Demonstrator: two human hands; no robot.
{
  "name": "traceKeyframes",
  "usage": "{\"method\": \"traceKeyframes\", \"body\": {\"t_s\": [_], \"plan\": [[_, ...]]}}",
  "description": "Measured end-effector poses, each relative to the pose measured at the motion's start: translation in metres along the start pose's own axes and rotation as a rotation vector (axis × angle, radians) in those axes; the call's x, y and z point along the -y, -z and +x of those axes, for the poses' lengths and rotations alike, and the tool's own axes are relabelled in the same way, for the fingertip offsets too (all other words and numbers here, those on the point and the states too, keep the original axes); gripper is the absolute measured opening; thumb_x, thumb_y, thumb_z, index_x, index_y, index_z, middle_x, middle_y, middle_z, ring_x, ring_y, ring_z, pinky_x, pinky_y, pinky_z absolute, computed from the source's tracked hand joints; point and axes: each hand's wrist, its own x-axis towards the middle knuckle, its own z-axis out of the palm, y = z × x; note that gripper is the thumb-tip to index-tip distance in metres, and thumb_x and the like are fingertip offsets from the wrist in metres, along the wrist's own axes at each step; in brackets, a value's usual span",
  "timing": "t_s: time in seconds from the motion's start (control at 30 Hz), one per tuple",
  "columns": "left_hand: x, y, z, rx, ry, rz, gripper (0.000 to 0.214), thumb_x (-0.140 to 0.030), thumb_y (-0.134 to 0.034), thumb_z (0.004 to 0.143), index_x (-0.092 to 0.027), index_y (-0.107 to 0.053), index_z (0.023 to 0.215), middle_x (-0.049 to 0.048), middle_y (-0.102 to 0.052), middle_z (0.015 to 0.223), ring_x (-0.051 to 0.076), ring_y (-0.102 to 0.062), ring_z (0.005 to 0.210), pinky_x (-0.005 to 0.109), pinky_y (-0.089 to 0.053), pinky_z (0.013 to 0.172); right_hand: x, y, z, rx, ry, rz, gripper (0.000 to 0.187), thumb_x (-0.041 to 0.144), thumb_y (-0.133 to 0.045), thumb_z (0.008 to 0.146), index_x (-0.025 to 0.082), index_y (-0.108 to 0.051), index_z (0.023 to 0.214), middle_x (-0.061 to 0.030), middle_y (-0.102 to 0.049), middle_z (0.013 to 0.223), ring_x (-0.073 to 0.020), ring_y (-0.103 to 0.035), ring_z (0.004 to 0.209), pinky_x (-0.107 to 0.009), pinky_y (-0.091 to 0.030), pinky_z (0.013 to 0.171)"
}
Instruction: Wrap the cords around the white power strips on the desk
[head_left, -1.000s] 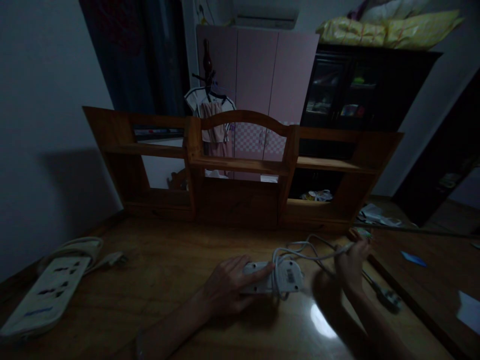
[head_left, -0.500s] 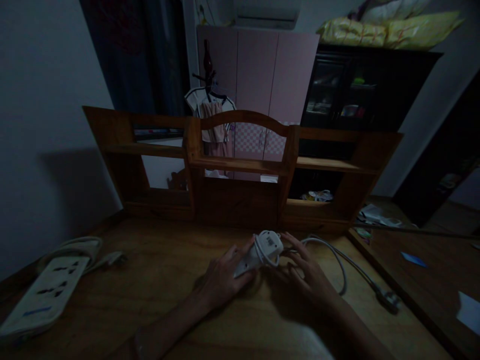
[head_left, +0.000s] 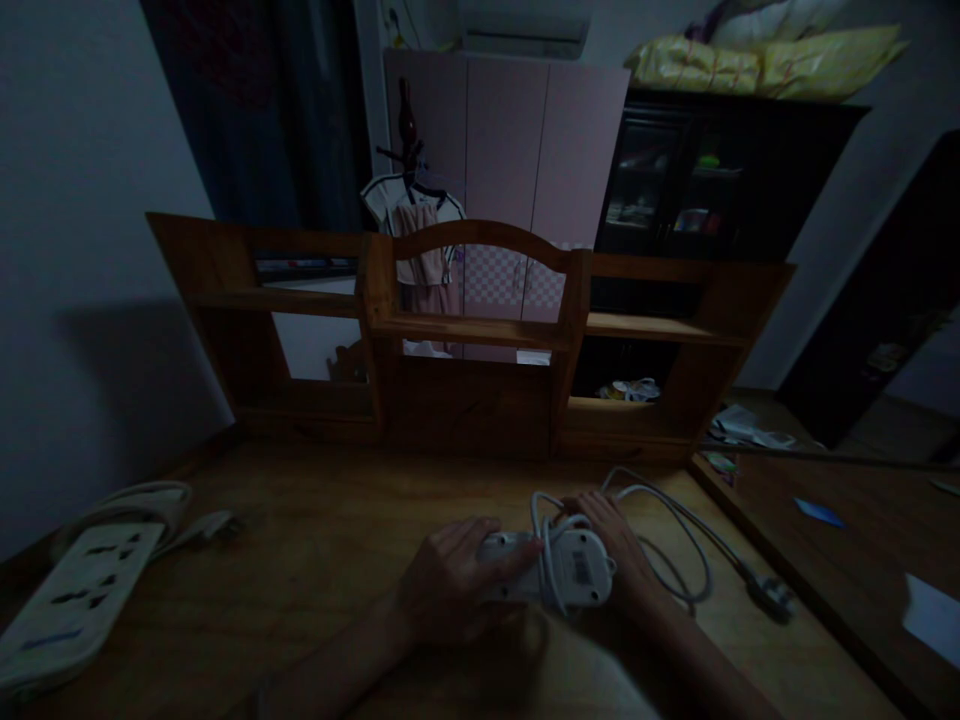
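A white power strip (head_left: 587,567) is held above the desk with its underside up, showing a label and screws. Its pale cord (head_left: 547,565) loops around the middle of the body. My left hand (head_left: 457,575) grips the strip's left end, with one finger lying against the wound cord. At the far side of the right end, my right hand (head_left: 619,540) has its fingers closed around the cord, partly hidden behind the loops. The loose part of the cord runs right across the desk to a three-pin plug (head_left: 770,597).
A second power strip (head_left: 79,600) with its cord bundled lies at the left. A wooden shelf unit (head_left: 472,410) stands along the back of the desk (head_left: 315,560). To the right, a lower brown surface holds a blue card (head_left: 819,513) and white paper (head_left: 934,615).
The power strip has turned from slanted to nearly level and moved right and nearer. My right hand has gone from spread fingers to closing on the cord behind it.
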Motion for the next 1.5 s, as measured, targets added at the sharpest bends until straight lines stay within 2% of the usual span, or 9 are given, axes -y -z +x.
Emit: {"method": "traceKeyframes", "body": {"t_s": [0.07,0.23,0.43,0.73,0.93,1.13,1.27,1.37,1.5], "plan": [[0.0,0.001,0.002,0.023,0.025,0.001,0.069,-0.052,-0.051,0.085,-0.037,-0.021,0.146,0.0133,-0.051,0.116,0.029,-0.055,0.099,0.045,-0.049,0.079,-0.002,0.0,0.0,-0.089,-0.082,-0.027,0.014,0.018,-0.044,0.087,0.018,-0.055,0.097,-0.0075,-0.06,0.089,-0.023,-0.053,0.082,-0.038,-0.041,0.078],[-0.002,0.004,0.006,0.094,0.152,-0.021,0.069,-0.052,-0.049,0.087,-0.035,-0.019,0.147,0.0124,-0.05,0.116,0.028,-0.054,0.099,0.044,-0.049,0.08,-0.012,0.002,0.001,-0.291,-0.229,-0.053,0.019,0.023,-0.034,0.096,0.018,-0.052,0.1,-0.0069,-0.058,0.087,-0.0218,-0.053,0.079,-0.033,-0.04,0.071],[-0.005,0.006,0.011,0.117,0.28,-0.025,0.066,-0.053,-0.046,0.089,-0.039,-0.016,0.146,0.0094,-0.05,0.113,0.026,-0.054,0.098,0.04,-0.048,0.081,-0.012,0.0,-0.002,-0.318,-0.413,-0.011,0.026,0.037,-0.031,0.099,0.02,-0.05,0.104,-0.0048,-0.06,0.088,-0.0192,-0.057,0.071,-0.028,-0.039,0.06],[-0.005,0.005,0.015,0.081,0.419,0.084,0.065,-0.047,-0.051,0.089,-0.043,-0.018,0.145,0.0077,-0.051,0.11,0.025,-0.055,0.097,0.039,-0.047,0.084,-0.008,0.0,-0.004,-0.389,-0.421,0.064,0.028,0.04,-0.034,0.098,0.019,-0.049,0.108,-0.0023,-0.058,0.076,-0.0168,-0.055,0.059,-0.026,-0.038,0.054],[0.008,-0.002,0.011,0.006,0.727,-0.079,0.064,-0.053,-0.046,0.089,-0.039,-0.019,0.145,0.0076,-0.056,0.115,0.025,-0.062,0.092,0.035,-0.048,0.076,-0.008,0.011,-0.005,-0.527,-0.395,0.056,0.026,0.038,-0.039,0.097,0.018,-0.05,0.108,-0.0033,-0.059,0.076,-0.0161,-0.052,0.055,-0.026,-0.036,0.052],[0.023,-0.006,0.008,-0.201,0.867,-0.39,0.063,-0.049,-0.048,0.09,-0.031,-0.024,0.145,0.0063,-0.042,0.143,0.024,-0.045,0.126,0.039,-0.039,0.101,-0.017,0.013,-0.002,-0.412,-0.362,-0.024,0.026,0.038,-0.037,0.098,0.019,-0.054,0.103,-0.0052,-0.064,0.081,-0.0183,-0.059,0.063,-0.026,-0.037,0.057],[0.02,-0.006,0.009,-0.285,0.895,-0.553,0.059,-0.048,-0.044,0.092,-0.03,-0.024,0.145,0.0035,-0.04,0.145,0.02,-0.039,0.132,0.037,-0.032,0.108,-0.025,0.003,-0.005,-0.275,-0.317,-0.116,0.032,0.045,-0.041,0.096,0.021,-0.061,0.094,-0.0018,-0.064,0.067,-0.0174,-0.059,0.053,-0.024,-0.032,0.051],[0.016,-0.004,0.011,-0.302,0.874,-0.609,0.06,-0.047,-0.045,0.092,-0.03,-0.023,0.145,0.003,-0.038,0.146,0.019,-0.037,0.133,0.038,-0.031,0.109,-0.025,-0.002,-0.007,-0.243,-0.355,-0.157,0.04,0.052,-0.044,0.093,0.021,-0.064,0.077,0.0,-0.059,0.054,-0.0161,-0.056,0.046,-0.023,-0.026,0.047],[0.013,-0.004,0.009,-0.295,0.85,-0.596,0.063,-0.048,-0.048,0.091,-0.028,-0.023,0.145,0.0058,-0.037,0.146,0.022,-0.039,0.132,0.04,-0.034,0.108,-0.023,0.004,-0.006,-0.26,-0.426,0.001,0.048,0.053,-0.046,0.092,0.019,-0.057,0.06,0.001,-0.049,0.049,-0.014,-0.05,0.045,-0.024,-0.027,0.048]]}}
